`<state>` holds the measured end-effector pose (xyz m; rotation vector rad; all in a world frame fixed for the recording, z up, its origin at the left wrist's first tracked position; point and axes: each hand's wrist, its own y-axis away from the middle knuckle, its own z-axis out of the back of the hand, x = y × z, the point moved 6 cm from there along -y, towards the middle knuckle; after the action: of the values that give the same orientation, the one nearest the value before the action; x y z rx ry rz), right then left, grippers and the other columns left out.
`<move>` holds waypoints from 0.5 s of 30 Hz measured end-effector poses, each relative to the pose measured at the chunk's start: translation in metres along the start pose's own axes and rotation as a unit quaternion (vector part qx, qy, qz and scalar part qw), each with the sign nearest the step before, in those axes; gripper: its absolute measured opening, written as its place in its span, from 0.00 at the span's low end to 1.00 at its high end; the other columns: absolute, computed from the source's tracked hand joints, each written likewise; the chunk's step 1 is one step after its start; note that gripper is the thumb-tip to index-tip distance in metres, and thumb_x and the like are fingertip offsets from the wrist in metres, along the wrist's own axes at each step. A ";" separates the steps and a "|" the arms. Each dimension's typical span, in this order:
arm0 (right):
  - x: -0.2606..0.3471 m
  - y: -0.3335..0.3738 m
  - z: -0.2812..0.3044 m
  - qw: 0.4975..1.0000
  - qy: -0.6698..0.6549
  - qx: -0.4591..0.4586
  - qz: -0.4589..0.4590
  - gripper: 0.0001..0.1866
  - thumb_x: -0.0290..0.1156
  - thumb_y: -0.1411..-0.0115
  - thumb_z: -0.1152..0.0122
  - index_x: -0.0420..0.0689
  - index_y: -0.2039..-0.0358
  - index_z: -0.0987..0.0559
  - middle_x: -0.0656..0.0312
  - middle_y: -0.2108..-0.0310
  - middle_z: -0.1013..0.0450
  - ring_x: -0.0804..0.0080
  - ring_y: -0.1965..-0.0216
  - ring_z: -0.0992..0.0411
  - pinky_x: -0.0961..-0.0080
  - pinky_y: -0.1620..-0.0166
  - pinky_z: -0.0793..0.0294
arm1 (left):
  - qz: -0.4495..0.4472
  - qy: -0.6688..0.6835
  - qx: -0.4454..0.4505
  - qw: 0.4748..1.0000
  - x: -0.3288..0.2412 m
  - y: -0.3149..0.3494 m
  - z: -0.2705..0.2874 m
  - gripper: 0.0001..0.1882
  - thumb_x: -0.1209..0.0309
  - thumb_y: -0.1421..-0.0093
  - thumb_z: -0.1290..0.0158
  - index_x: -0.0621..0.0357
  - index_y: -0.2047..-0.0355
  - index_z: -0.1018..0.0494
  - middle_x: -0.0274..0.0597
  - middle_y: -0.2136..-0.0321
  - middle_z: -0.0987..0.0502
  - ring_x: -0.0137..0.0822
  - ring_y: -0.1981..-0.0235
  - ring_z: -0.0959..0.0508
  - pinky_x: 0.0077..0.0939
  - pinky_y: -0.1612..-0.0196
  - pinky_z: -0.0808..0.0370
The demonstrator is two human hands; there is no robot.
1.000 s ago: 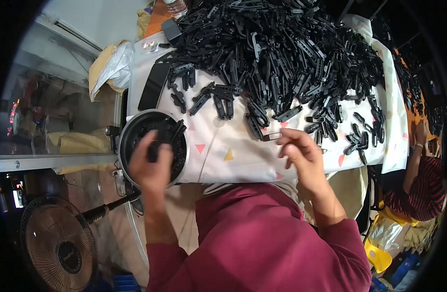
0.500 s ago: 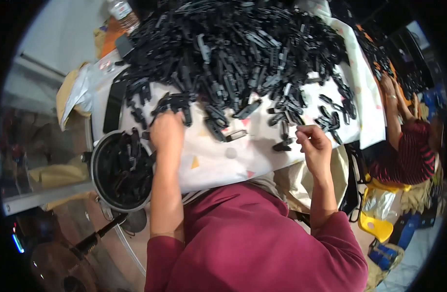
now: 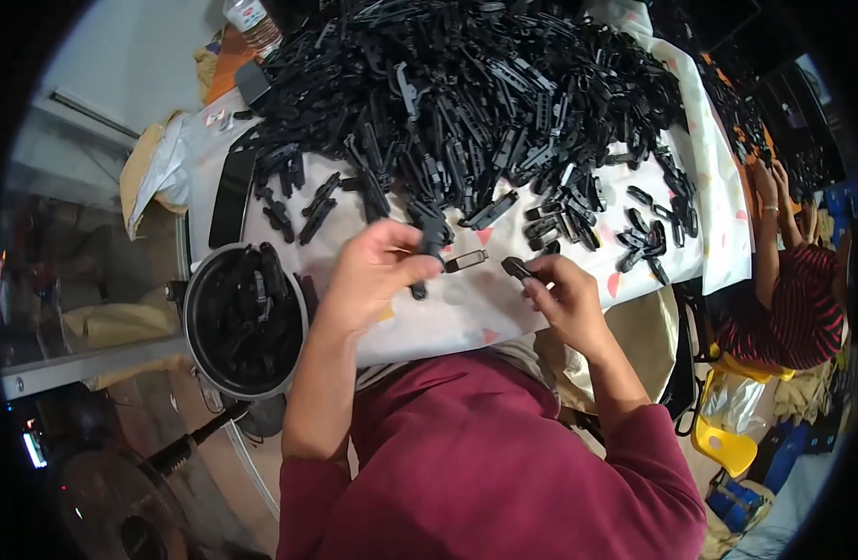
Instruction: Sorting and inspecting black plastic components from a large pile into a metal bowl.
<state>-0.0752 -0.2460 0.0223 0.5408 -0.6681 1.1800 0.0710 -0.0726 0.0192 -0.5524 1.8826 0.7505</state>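
My left hand (image 3: 368, 280) is closed around a dark, narrow black plastic part (image 3: 433, 241) over the near middle of the table; my fingers hide some of it. To its right, my right hand (image 3: 571, 303) pinches a small black plastic piece (image 3: 516, 268) between thumb and fingers. Between the hands lies a slim part with a pale frame (image 3: 468, 259) on the cloth. Beyond them spreads a large heap of long black plastic parts (image 3: 466, 103). Smaller groups of black parts lie at the right (image 3: 646, 238) and at the left (image 3: 319, 207). Their exact kind cannot be told.
A round bowl (image 3: 197, 350) of black parts sits at the table's left corner, near a dark phone-like slab (image 3: 230, 198). A clear bottle (image 3: 253, 28) stands at the far left. A fan (image 3: 121, 504) is at lower left. Another person (image 3: 788, 299) works at the right.
My left hand has moved from the left group toward the middle and now holds a black part. My right hand has shifted left and down, with a small black piece now showing in its pinch.
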 end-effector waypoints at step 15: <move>0.069 0.003 -0.008 0.958 -0.118 -0.121 0.232 0.12 0.15 0.54 0.37 0.36 0.66 0.25 0.55 0.67 0.30 0.70 0.66 0.28 0.79 0.68 0.25 | -0.172 -0.389 0.030 0.904 -0.018 0.037 -0.037 0.24 0.66 0.57 0.34 0.63 0.61 0.27 0.43 0.72 0.22 0.29 0.71 0.22 0.21 0.67 0.26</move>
<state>-0.0609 -0.1947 0.0667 0.3256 -1.1740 1.4543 0.0303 -0.0715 0.0567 -0.4372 1.0243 0.5547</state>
